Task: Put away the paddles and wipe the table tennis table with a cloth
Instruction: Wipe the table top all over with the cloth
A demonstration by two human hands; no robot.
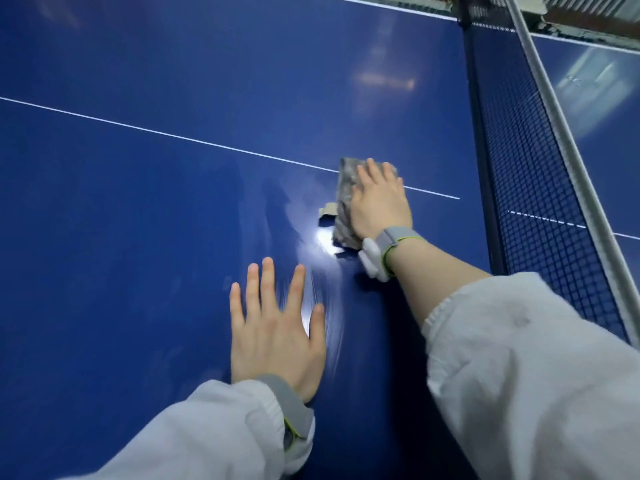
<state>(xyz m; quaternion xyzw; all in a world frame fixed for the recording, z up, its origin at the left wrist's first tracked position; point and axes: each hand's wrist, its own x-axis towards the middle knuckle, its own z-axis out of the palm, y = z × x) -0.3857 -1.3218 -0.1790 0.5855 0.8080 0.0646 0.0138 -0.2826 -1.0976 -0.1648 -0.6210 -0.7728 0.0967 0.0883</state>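
The blue table tennis table [138,220] fills the view. A crumpled grey cloth [344,188] lies on it across the white centre line [173,136], close to the net. My right hand [379,199] presses flat on the cloth with straight fingers. Nearer to me, my left hand [277,327] rests flat on the bare table with its fingers spread. Wet streaks shine on the surface between the two hands. No paddles are in view.
The dark mesh net [533,188] with its white top band runs along the right side. Beyond the net lies the other half of the table [602,98]. A net post [465,15] stands at the far edge.
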